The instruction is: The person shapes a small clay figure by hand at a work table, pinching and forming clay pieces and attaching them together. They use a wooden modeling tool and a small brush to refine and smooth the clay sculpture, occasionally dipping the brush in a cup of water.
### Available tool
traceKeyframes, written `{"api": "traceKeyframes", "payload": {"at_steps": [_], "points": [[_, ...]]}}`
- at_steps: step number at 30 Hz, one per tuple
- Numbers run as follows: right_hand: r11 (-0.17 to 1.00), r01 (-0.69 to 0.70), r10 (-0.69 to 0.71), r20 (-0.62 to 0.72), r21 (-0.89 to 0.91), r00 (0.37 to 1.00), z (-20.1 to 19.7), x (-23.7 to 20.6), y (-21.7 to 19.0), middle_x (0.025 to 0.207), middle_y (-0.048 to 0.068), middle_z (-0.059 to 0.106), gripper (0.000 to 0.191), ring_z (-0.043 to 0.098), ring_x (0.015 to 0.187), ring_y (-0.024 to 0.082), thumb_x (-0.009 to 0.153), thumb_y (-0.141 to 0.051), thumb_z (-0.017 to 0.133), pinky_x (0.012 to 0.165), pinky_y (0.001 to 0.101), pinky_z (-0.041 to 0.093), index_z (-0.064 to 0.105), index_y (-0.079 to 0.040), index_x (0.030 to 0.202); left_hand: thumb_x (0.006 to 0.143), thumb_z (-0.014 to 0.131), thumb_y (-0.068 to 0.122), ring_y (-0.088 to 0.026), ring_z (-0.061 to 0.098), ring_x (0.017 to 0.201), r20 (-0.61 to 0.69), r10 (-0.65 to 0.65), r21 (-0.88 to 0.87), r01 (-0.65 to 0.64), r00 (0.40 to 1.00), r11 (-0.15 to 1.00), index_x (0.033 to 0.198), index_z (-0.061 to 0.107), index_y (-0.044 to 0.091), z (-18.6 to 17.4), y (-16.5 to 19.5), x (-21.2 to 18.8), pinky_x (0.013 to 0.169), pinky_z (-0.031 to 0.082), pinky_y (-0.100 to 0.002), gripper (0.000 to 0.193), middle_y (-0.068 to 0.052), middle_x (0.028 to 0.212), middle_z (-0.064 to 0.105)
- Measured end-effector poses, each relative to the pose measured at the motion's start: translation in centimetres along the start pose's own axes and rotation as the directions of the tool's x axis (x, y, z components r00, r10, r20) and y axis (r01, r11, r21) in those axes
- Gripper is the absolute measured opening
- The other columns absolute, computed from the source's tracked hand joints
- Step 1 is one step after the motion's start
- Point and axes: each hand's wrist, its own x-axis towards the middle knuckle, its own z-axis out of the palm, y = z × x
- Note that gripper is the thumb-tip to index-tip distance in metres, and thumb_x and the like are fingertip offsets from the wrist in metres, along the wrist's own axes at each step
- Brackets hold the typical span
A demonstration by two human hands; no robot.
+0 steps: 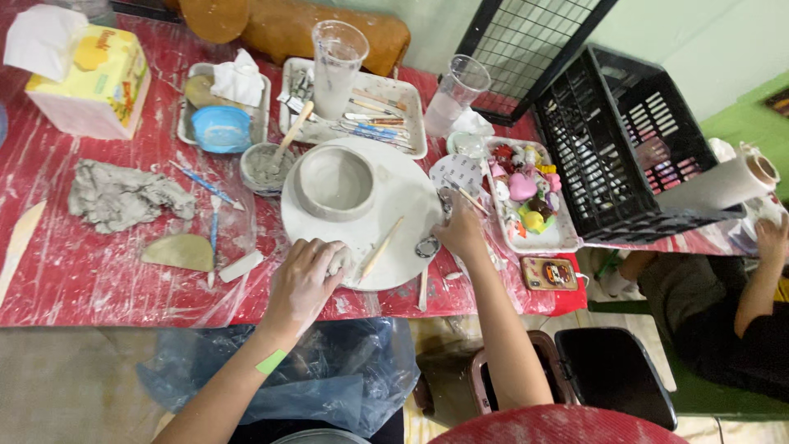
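Centrally, a round white turntable disc (403, 197) lies on the red plastic-covered table (74, 279) and carries a grey, thick-walled unfired clay bowl (334, 181) on its upper left part. At the disc's lower left edge, the left hand (302, 284) is curled down around a small pale lump of clay (339, 261), fingers closed on it. Just right of that lump, a slim wooden modelling stick (381, 247) lies diagonally on the disc. At the disc's right edge, the right hand (460, 232) is closed around a thin wooden-handled tool (472, 199), with a metal loop tool (426, 246) just beside it. Right of centre, a white tray of small coloured figurines (534, 238) sits near this hand. Left of centre lies a flattened grey clay slab (123, 196). At the far right, another person's hand (772, 238) touches a paper roll (723, 185).
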Motion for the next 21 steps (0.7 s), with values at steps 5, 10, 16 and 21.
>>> {"api": "traceKeyframes", "payload": {"at_steps": [5, 10, 16, 21], "points": [[0.989, -0.092, 0.067, -0.205, -0.115, 0.976, 0.9, 1.7, -1.9, 0.108, 0.024, 0.072, 0.063, 0.069, 0.102, 0.042, 0.083, -0.03, 0.079, 0.088, 0.0488, 0.052, 0.051, -0.01, 0.135, 0.08, 0.078, 0.032, -0.033, 0.055, 0.101, 0.129, -0.039, 0.064, 0.031, 0.991, 0.997, 0.121, 0.062, 0.003, 1.4, -0.4, 0.7, 0.086, 0.049, -0.047, 0.052, -0.014, 0.11, 0.061], [0.943, -0.255, 0.225, -0.157, -0.214, 0.962, -1.4, 1.8, -5.1, 0.109, 0.022, 0.073, 0.047, 0.071, 0.098, 0.04, 0.097, -0.026, 0.063, 0.082, 0.0505, 0.055, 0.051, -0.016, 0.142, 0.09, 0.07, 0.033, -0.025, 0.054, 0.111, 0.12, 0.111, 0.24, -0.138, 0.987, 0.961, 0.131, 0.06, 0.012, 2.0, -1.1, 0.7, 0.091, 0.044, -0.045, 0.046, -0.006, 0.116, 0.061], [0.948, 0.293, -0.183, -0.535, 0.127, 0.825, -8.2, -6.7, -7.0, 0.115, 0.021, 0.072, 0.038, 0.073, 0.097, 0.031, 0.103, -0.003, 0.058, 0.079, 0.0405, 0.058, 0.054, -0.005, 0.14, 0.085, 0.074, 0.038, -0.027, 0.053, 0.113, 0.184, 0.072, 0.152, -0.101, 0.98, 0.983, 0.146, 0.05, 0.012, 1.4, -1.9, 0.4, 0.093, 0.041, -0.047, 0.071, -0.008, 0.122, 0.06], [0.724, 0.47, -0.123, -0.575, 0.506, 0.809, -5.8, -15.8, -7.4, 0.101, 0.011, 0.066, 0.018, 0.067, 0.083, 0.016, 0.103, 0.002, 0.056, 0.071, 0.033, 0.055, 0.054, -0.003, 0.119, 0.084, 0.074, 0.045, -0.023, 0.055, 0.123, 0.061, 0.035, -0.013, -0.034, 0.998, 0.999, 0.14, 0.054, 0.017, 1.3, 0.3, -1.0, 0.105, 0.041, -0.047, 0.066, -0.006, 0.13, 0.063]]}}
